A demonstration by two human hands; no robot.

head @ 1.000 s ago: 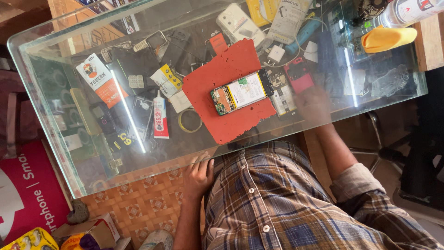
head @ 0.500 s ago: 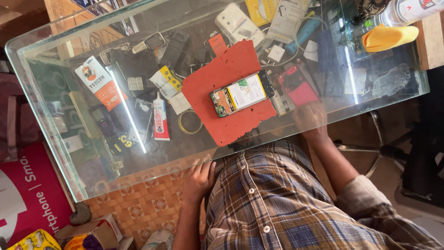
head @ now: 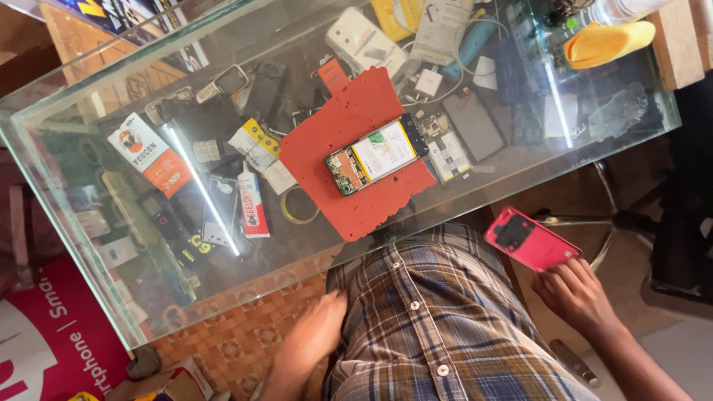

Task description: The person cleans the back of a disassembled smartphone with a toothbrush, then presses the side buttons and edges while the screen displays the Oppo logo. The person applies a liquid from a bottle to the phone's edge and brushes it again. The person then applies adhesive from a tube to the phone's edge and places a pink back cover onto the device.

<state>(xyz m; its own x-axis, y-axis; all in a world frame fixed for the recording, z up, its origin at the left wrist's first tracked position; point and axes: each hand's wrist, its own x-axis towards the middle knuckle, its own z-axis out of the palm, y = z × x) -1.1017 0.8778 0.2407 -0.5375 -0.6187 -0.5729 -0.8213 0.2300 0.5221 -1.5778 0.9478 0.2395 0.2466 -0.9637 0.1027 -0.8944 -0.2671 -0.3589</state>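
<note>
One opened phone (head: 377, 156) lies on one red mat (head: 349, 160); your right hand (head: 575, 293) grasps one pink back cover (head: 531, 239), your left hand (head: 316, 338) rests released.

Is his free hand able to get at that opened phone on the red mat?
Probably yes. The left hand is empty, down by the shirt below the glass table. The opened phone lies uncovered on the red mat, near the table's front edge.

A glass counter (head: 104, 297) filled the upper frame, catching bright light streaks. Patterned orange floor tiles (head: 245, 334) lay lower left, a metal stool (head: 594, 223) stood right.
</note>
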